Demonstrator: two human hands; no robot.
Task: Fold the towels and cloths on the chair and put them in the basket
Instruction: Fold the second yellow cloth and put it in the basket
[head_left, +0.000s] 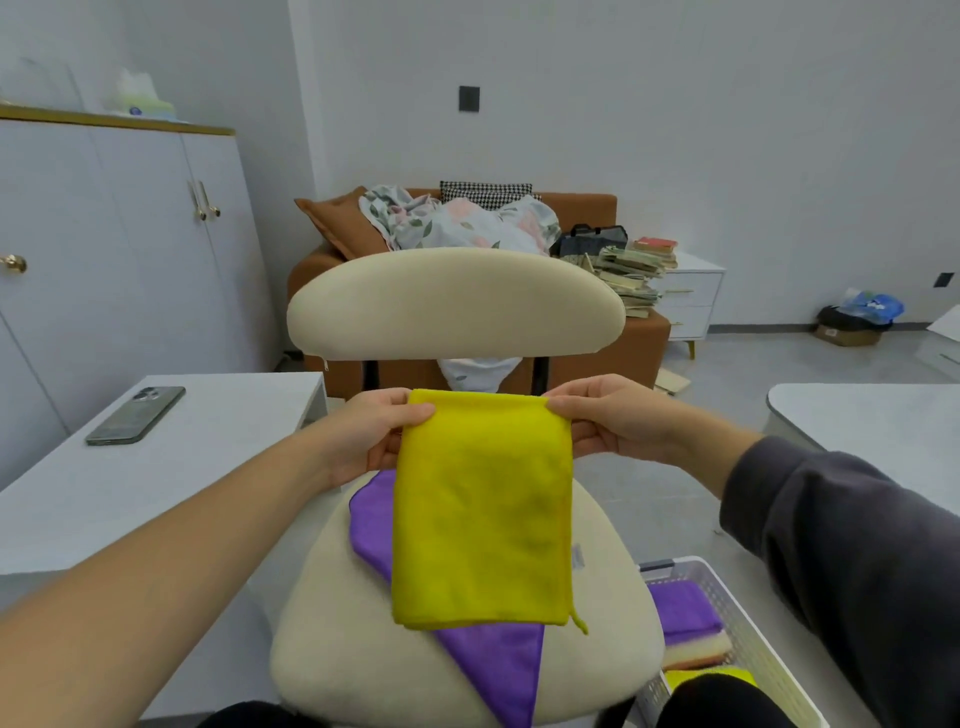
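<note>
A folded yellow cloth (483, 509) is held up by its top corners, pinched by the left hand (371, 436) and the right hand (613, 421) over the cream chair (452, 306). A purple cloth (498, 670) on the seat is partly hidden behind it. Folded towels (683, 608) are seen in the white basket (748, 639) at right, and a phone (136, 415) on the table (78, 493) at left.

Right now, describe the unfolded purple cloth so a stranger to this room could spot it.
Find the cream chair in the middle. On its seat a purple cloth lies spread flat, partly behind the held-up yellow towel. The other purple cloth sits folded in the white basket.
</note>
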